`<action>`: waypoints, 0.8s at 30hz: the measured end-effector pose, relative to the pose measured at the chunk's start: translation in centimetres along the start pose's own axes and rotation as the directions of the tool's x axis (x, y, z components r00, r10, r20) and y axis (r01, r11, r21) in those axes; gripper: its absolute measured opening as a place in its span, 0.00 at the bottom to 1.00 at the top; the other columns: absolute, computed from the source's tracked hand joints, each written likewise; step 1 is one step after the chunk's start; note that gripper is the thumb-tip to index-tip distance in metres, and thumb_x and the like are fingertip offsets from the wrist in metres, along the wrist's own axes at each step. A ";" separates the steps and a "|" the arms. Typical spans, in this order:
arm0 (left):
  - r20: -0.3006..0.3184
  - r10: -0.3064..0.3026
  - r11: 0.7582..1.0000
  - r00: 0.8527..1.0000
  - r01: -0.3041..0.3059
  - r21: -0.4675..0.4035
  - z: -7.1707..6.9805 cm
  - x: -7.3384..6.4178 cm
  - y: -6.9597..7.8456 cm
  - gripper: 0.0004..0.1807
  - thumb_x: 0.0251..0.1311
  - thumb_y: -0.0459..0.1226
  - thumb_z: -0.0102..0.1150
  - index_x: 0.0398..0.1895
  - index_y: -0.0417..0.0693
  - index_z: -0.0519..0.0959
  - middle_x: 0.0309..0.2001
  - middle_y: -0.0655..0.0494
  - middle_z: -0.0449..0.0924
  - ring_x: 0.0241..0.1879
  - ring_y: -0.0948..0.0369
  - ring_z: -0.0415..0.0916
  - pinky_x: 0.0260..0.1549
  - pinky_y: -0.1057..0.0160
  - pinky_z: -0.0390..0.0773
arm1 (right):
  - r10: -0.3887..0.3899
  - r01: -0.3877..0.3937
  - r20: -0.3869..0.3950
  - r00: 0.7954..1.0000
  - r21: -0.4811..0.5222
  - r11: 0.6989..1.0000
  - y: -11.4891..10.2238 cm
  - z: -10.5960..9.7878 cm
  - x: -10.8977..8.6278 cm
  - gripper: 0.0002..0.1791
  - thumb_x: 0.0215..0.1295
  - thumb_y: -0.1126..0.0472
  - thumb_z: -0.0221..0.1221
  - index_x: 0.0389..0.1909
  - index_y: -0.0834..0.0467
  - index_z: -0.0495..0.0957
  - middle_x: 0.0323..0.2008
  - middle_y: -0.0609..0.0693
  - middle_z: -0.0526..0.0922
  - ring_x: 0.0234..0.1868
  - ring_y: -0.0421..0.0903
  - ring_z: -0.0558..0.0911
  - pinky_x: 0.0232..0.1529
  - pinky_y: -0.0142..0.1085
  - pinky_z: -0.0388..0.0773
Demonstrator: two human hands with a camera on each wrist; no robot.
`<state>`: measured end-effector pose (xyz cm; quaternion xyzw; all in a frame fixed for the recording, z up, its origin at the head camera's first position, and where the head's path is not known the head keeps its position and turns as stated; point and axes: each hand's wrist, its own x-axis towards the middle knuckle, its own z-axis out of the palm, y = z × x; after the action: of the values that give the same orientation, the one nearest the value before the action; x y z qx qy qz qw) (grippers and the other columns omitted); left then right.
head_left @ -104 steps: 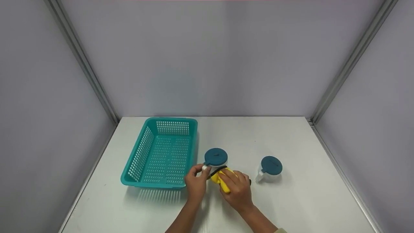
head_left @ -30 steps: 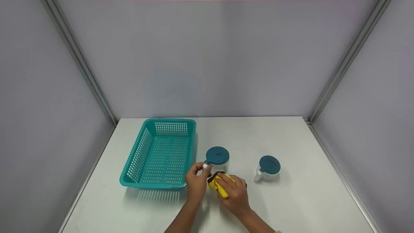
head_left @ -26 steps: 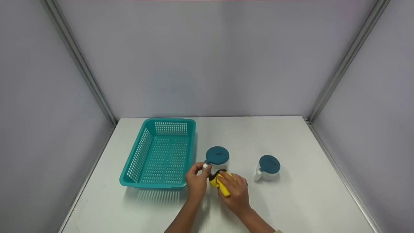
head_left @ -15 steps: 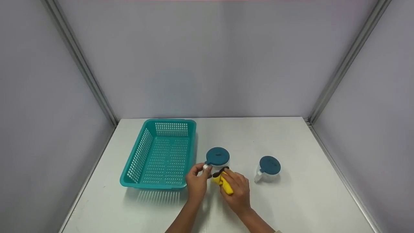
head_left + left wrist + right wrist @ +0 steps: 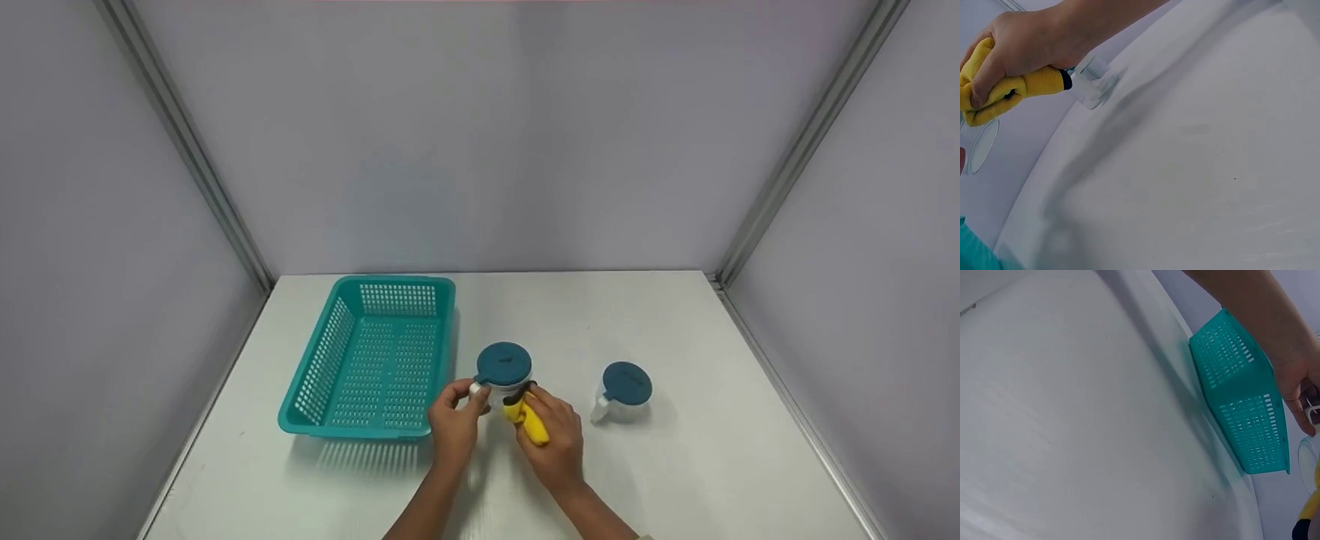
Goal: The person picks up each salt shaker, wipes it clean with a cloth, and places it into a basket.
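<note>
A clear jar with a round blue lid (image 5: 504, 363) and a white handle is in the middle of the head view. My left hand (image 5: 454, 427) pinches its handle (image 5: 1313, 413) between thumb and fingers. In my right hand (image 5: 556, 442) is a bunched yellow cloth (image 5: 533, 424) with a dark edge, pressed against the near right side of the jar. The left wrist view shows the fingers curled round the cloth (image 5: 1016, 93). The jar looks lifted off the table in the wrist views.
A second blue-lidded jar (image 5: 627, 384) with a white handle stands on the white table (image 5: 720, 465) to the right. Left of the hands is a teal perforated basket (image 5: 442, 352) with nothing in it. Grey panels (image 5: 480, 150) enclose the table's back and sides.
My right hand has shifted the cloth up and to the right along the jar's side. My left hand keeps its pinch on the handle, nearly unmoved.
</note>
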<state>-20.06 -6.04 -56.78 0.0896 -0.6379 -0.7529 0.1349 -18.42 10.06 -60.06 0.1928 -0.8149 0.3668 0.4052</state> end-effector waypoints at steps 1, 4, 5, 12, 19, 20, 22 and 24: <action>0.000 0.000 1.000 1.000 0.000 -0.002 0.0 0.0 0.0 0.14 0.56 0.39 0.71 0.40 0.41 0.81 0.40 0.47 0.81 0.36 0.56 0.82 0.36 0.61 0.86 | 0.007 -0.007 -0.003 1.000 0.010 1.000 0.1 0.0 0.0 0.31 0.45 0.69 0.73 0.56 0.54 0.80 0.58 0.47 0.81 0.53 0.47 0.79 0.57 0.28 0.69; 0.001 0.003 1.000 1.000 -0.003 -0.019 -0.1 0.0 0.1 0.14 0.55 0.37 0.71 0.40 0.39 0.81 0.39 0.46 0.81 0.39 0.55 0.81 0.35 0.59 0.86 | 0.030 -0.029 -0.011 1.000 0.041 0.999 0.2 0.0 0.1 0.33 0.45 0.70 0.73 0.57 0.54 0.79 0.59 0.47 0.80 0.54 0.46 0.78 0.62 0.25 0.67; 0.000 0.004 1.000 1.000 -0.004 -0.023 -0.1 0.1 0.0 0.13 0.55 0.36 0.71 0.40 0.39 0.81 0.39 0.46 0.81 0.40 0.54 0.81 0.35 0.59 0.86 | 0.039 -0.038 -0.013 0.999 0.052 0.998 0.2 0.0 0.2 0.33 0.45 0.70 0.73 0.57 0.54 0.79 0.59 0.48 0.80 0.54 0.46 0.78 0.63 0.24 0.66; -0.001 -0.007 1.000 1.000 0.007 -0.028 -0.1 0.2 0.0 0.12 0.55 0.33 0.70 0.41 0.39 0.81 0.40 0.47 0.82 0.43 0.54 0.80 0.35 0.58 0.86 | 0.162 -0.158 -0.006 0.987 0.175 0.972 0.3 -0.2 0.5 0.33 0.48 0.74 0.72 0.58 0.55 0.78 0.59 0.50 0.79 0.59 0.44 0.78 0.65 0.26 0.67; 0.014 -0.024 1.000 1.000 0.024 -0.013 -0.2 -0.1 0.6 0.10 0.57 0.31 0.69 0.40 0.37 0.81 0.39 0.45 0.81 0.41 0.56 0.80 0.35 0.56 0.86 | 0.259 -0.243 -0.026 0.966 0.258 0.935 -0.2 -0.4 1.2 0.32 0.46 0.79 0.70 0.56 0.62 0.78 0.57 0.58 0.80 0.60 0.42 0.78 0.63 0.25 0.67; 0.018 -0.025 1.000 1.000 0.025 -0.012 -0.2 -0.2 0.9 0.10 0.57 0.31 0.69 0.40 0.37 0.81 0.39 0.45 0.81 0.41 0.56 0.80 0.35 0.55 0.86 | 0.266 -0.249 -0.029 0.963 0.268 0.931 -0.5 -0.5 1.4 0.31 0.47 0.79 0.70 0.56 0.64 0.78 0.57 0.59 0.79 0.60 0.42 0.77 0.63 0.24 0.67; 0.023 -0.022 1.000 0.999 0.023 -0.017 -0.2 -0.5 1.6 0.10 0.57 0.31 0.68 0.40 0.36 0.80 0.39 0.45 0.81 0.42 0.56 0.80 0.36 0.54 0.86 | 0.272 -0.254 -0.028 0.962 0.274 0.928 -1.2 -1.0 1.9 0.30 0.48 0.79 0.69 0.56 0.66 0.77 0.57 0.62 0.79 0.60 0.43 0.77 0.63 0.24 0.67; 0.026 -0.023 1.000 0.999 0.024 -0.015 -0.3 -0.9 2.3 0.10 0.57 0.32 0.68 0.41 0.36 0.80 0.39 0.46 0.81 0.42 0.56 0.80 0.36 0.55 0.86 | 0.283 -0.266 -0.022 0.959 0.279 0.923 -1.9 -1.4 2.4 0.28 0.50 0.78 0.68 0.56 0.68 0.77 0.57 0.63 0.79 0.60 0.42 0.78 0.63 0.24 0.67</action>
<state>-18.97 -6.35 -54.62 0.0865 -0.6326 -0.7604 0.1187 -17.95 9.89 -56.74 0.1195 -0.7625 0.5346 0.3443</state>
